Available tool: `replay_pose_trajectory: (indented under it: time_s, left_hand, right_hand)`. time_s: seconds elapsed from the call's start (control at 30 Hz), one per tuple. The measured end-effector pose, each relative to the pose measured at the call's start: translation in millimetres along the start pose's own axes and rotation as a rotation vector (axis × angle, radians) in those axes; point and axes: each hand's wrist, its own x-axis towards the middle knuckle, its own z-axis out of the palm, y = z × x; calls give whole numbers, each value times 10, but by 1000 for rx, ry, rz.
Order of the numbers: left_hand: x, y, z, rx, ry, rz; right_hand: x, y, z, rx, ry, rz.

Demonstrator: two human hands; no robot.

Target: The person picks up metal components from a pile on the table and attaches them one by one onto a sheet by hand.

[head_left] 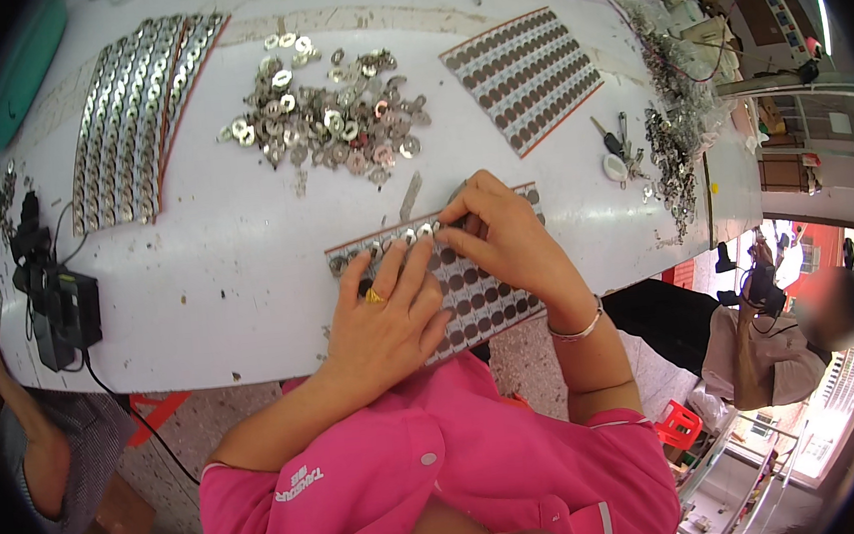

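Observation:
A panel of dark round discs in rows [485, 308] lies at the table's near edge, tilted a little to one side. Spread over its left part is my left hand [381, 321], fingers stretched and fingertips resting along the far rows, where shiny metal pieces sit on the discs. My right hand [505, 236] is at the panel's far edge, thumb and index finger pinched together beside those fingertips. Whatever is in the pinch is too small or hidden to name. Beyond both hands lies a loose pile of small silvery ring-shaped metal pieces [336, 124].
Another disc panel [523, 79] lies back right; panels covered with metal pieces [125, 120] lie back left. Black power adapters [65, 316] with cables stand at left, near a green basin [31, 77]. A co-worker's arm [40, 443] shows at left; another person [765, 351] sits at right.

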Motion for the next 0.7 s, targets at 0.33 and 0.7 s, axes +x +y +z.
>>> replay_pose_trajectory:
  time_s: [0.33,0.7]
  left_hand:
    - [83,-15,-86,10,-38,33]
    - [129,-41,-193,-91,-126,-91]
  right_hand:
    - [2228,1048,-1518,291,714,93]
    - [3245,1116,-1890,458,805,368]
